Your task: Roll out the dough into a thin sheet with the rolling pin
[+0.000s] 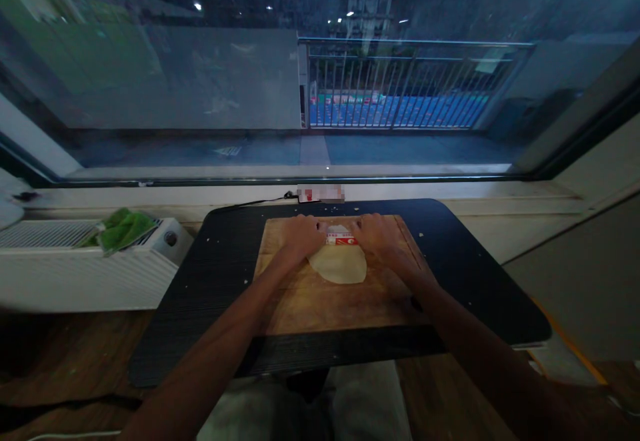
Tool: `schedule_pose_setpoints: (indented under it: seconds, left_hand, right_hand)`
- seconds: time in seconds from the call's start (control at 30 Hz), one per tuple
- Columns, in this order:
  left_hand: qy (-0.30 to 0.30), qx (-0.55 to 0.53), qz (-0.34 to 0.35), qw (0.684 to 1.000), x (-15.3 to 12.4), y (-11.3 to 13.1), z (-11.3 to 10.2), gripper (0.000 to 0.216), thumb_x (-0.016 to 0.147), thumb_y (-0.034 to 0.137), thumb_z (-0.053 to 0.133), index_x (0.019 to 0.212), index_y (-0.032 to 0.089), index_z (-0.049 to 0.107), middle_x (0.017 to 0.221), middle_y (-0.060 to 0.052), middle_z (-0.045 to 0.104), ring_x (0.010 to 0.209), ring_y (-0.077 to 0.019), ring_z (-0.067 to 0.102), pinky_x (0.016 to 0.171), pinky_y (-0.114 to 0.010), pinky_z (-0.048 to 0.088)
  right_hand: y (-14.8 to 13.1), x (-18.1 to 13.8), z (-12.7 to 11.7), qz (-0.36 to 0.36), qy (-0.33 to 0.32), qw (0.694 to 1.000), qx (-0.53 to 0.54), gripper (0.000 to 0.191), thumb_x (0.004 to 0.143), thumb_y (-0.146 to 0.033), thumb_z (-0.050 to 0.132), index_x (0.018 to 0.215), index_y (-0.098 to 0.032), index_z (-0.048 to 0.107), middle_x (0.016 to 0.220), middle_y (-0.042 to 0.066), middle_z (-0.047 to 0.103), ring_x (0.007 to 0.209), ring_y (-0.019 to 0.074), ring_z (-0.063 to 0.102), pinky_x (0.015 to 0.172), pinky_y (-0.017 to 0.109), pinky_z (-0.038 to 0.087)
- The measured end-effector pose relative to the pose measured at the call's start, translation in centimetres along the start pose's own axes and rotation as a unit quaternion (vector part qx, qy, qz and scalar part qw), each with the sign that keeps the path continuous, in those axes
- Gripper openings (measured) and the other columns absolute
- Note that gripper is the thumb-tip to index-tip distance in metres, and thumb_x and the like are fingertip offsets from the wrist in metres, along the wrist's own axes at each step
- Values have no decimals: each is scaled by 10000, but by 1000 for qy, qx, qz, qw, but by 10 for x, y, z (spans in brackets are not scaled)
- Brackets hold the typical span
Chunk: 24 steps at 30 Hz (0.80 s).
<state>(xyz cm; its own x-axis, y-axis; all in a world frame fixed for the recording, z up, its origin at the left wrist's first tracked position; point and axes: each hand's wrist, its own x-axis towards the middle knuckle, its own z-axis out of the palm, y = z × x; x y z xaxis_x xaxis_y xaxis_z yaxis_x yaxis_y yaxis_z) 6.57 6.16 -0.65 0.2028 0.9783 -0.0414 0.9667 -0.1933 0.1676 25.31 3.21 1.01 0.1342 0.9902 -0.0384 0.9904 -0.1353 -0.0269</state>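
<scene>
A flat pale disc of dough lies on a wooden board on a black table. Across the dough's far edge lies a white cylinder with a red band, used as a roller. My left hand rests palm-down on its left end. On its right end sits my right hand, also palm-down. The fingers of both hands lie flat over the roller rather than wrapped round it.
A white radiator with a green cloth on top stands left of the table. A windowsill and large window run behind. A cable and a small label sit at the table's far edge. Crumbs dot the table.
</scene>
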Motion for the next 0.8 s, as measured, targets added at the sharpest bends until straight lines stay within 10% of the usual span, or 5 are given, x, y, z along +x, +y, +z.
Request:
schedule_pose_setpoints:
  seconds: [0.8]
  left_hand:
    - [32,12,-4,999,-7,-3,-1,575,1117,444,405,1142,205,928,1131,-193,866,1061,-337,822,900,-383,583]
  right_hand:
    - [1,-5,7,-33,21,999,1,574,1178,-436,405,1207,-118,881,1238,230,848,1131,311,830,998,345,596]
